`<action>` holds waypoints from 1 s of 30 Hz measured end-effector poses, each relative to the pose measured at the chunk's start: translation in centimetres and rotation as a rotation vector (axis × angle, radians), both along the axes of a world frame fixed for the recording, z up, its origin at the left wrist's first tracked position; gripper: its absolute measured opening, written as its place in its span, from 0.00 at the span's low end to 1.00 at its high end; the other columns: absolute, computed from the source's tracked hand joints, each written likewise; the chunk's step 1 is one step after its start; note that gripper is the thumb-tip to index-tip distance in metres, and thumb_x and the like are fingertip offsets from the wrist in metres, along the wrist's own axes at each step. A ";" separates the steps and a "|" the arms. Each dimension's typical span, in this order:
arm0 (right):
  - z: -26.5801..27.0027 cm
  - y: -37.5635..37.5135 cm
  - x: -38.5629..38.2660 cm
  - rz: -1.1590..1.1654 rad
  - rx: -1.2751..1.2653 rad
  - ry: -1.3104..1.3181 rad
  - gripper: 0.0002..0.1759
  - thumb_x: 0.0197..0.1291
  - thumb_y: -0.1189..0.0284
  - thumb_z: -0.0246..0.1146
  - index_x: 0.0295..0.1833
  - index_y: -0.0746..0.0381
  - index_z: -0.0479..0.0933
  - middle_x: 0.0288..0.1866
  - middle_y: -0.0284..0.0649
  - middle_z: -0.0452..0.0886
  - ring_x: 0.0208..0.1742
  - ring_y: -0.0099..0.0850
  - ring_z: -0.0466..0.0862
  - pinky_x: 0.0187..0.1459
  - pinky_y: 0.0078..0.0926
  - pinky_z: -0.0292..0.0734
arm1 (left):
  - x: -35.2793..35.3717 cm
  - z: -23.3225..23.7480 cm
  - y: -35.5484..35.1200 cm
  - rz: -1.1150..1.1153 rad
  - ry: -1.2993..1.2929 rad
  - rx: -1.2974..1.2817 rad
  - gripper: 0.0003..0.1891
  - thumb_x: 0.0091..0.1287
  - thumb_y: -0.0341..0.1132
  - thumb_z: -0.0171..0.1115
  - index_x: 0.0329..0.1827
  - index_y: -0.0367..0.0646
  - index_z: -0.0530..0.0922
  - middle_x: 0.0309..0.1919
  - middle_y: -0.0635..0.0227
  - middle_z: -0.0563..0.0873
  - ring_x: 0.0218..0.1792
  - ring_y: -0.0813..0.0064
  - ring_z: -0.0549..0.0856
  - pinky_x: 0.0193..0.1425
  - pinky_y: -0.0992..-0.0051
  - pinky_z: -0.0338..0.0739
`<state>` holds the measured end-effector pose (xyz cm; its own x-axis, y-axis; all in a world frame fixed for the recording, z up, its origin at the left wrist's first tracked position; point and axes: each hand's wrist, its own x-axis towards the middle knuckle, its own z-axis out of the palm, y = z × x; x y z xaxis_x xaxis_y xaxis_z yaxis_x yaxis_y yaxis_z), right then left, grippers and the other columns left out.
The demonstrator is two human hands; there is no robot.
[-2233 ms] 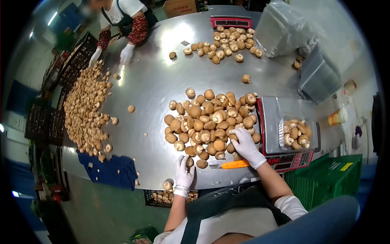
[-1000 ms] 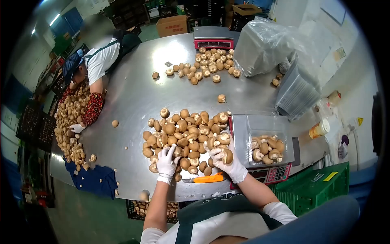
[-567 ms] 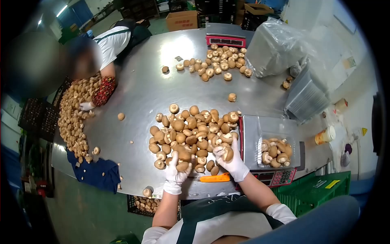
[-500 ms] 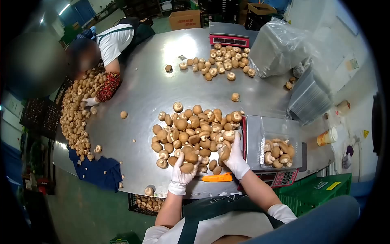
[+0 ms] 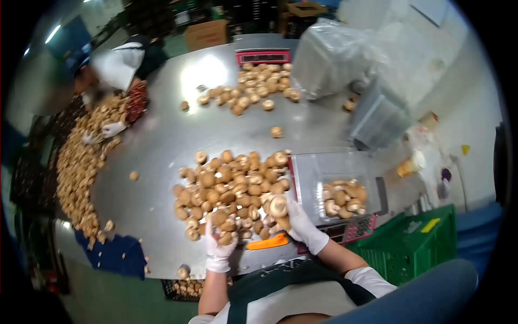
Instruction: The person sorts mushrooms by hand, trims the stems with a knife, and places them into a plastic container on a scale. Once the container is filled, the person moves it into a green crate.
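Note:
My white-gloved left hand [image 5: 219,249] is closed around a mushroom [image 5: 225,238] at the near edge of a pile of brown mushrooms [image 5: 226,181]. At the pile's right side, my gloved right hand [image 5: 303,225] has its fingers round mushrooms [image 5: 278,207], one showing its pale underside; exactly how many it grips is hidden. Between my hands, close to the table's front edge, lies an orange-handled tool [image 5: 268,242]. To the right, a clear plastic tray [image 5: 319,215] with several mushrooms in it rests on a red-framed scale [image 5: 362,229].
Across the steel table [image 5: 162,124], a co-worker's gloved hand [image 5: 113,129] touches a larger mushroom heap [image 5: 81,173]. More mushrooms [image 5: 264,81] lie before a second scale [image 5: 263,56]. Stacked clear trays [image 5: 380,116], a paper cup [image 5: 411,163] and a green crate [image 5: 407,243] are at the right.
The whole view has shifted, so the table scene sits further left. My right hand has turned its mushrooms, now showing a pale underside. The co-worker's second glove has come into sight.

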<state>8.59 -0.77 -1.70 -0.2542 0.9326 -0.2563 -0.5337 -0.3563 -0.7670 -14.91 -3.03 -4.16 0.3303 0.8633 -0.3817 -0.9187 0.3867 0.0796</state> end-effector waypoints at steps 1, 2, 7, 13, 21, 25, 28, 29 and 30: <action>3.3 -0.9 1.5 0.057 0.130 -0.166 0.28 0.65 0.52 0.54 0.60 0.62 0.67 0.51 0.38 0.75 0.52 0.26 0.76 0.52 0.27 0.74 | 0.9 1.8 0.7 -0.031 -0.014 0.053 0.27 0.70 0.58 0.42 0.59 0.46 0.70 0.44 0.60 0.80 0.45 0.62 0.82 0.30 0.72 0.83; 6.1 -1.6 2.8 0.127 0.252 -0.331 0.29 0.64 0.52 0.56 0.60 0.63 0.68 0.52 0.38 0.74 0.53 0.26 0.74 0.56 0.26 0.71 | 1.9 2.7 0.9 0.015 0.134 0.059 0.25 0.71 0.56 0.41 0.58 0.46 0.69 0.41 0.60 0.80 0.44 0.64 0.82 0.30 0.74 0.83; 10.6 -2.9 11.3 -0.239 0.741 -1.149 0.28 0.41 0.67 0.74 0.51 0.61 0.76 0.59 0.45 0.68 0.58 0.41 0.72 0.59 0.35 0.68 | 8.6 7.8 3.2 -0.121 0.786 0.404 0.22 0.73 0.43 0.45 0.66 0.42 0.64 0.47 0.64 0.77 0.43 0.76 0.81 0.38 0.80 0.81; 10.8 -3.7 16.6 -0.416 0.594 -1.491 0.31 0.32 0.70 0.74 0.50 0.60 0.78 0.60 0.49 0.67 0.56 0.44 0.74 0.57 0.34 0.71 | 18.9 8.8 5.4 -0.180 0.978 0.940 0.28 0.65 0.34 0.61 0.67 0.42 0.64 0.50 0.65 0.77 0.46 0.77 0.79 0.46 0.82 0.76; 8.3 -3.8 17.2 -0.233 0.572 -1.502 0.33 0.39 0.62 0.73 0.56 0.57 0.75 0.67 0.50 0.63 0.66 0.49 0.64 0.65 0.41 0.61 | 24.0 6.9 5.3 -0.044 1.545 1.462 0.32 0.57 0.36 0.67 0.64 0.38 0.65 0.50 0.53 0.74 0.50 0.53 0.74 0.56 0.65 0.70; 6.7 -3.8 17.7 -0.255 0.608 -1.386 0.31 0.40 0.63 0.74 0.54 0.57 0.77 0.67 0.49 0.63 0.66 0.48 0.63 0.65 0.39 0.61 | 23.4 6.1 5.0 0.026 1.574 1.445 0.30 0.59 0.34 0.63 0.64 0.37 0.63 0.52 0.50 0.72 0.52 0.53 0.74 0.58 0.64 0.69; 6.8 -3.6 17.0 -0.275 0.636 -1.343 0.29 0.42 0.64 0.73 0.54 0.56 0.77 0.66 0.48 0.63 0.65 0.47 0.64 0.65 0.39 0.60 | 23.3 5.7 4.8 -0.006 1.516 1.394 0.28 0.60 0.32 0.61 0.64 0.36 0.63 0.55 0.48 0.69 0.55 0.51 0.72 0.61 0.63 0.66; 7.1 -3.5 16.6 -0.269 0.672 -1.467 0.29 0.43 0.65 0.72 0.54 0.55 0.76 0.66 0.48 0.63 0.65 0.47 0.64 0.65 0.39 0.60 | 23.3 5.7 4.8 0.053 1.603 1.403 0.28 0.61 0.31 0.60 0.64 0.36 0.63 0.56 0.48 0.68 0.57 0.50 0.70 0.63 0.62 0.64; 7.3 -3.5 16.4 -0.260 0.708 -1.591 0.28 0.44 0.65 0.71 0.54 0.55 0.76 0.65 0.47 0.64 0.64 0.46 0.65 0.65 0.39 0.59 | 23.3 5.7 4.8 0.114 1.690 1.407 0.27 0.61 0.31 0.59 0.63 0.36 0.63 0.57 0.47 0.67 0.59 0.48 0.68 0.65 0.60 0.62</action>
<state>24.99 -4.27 5.57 -0.0229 0.9365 0.3498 0.8349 0.2103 -0.5085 8.37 1.82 1.58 0.4002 0.7432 0.5362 0.2847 -0.6569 0.6982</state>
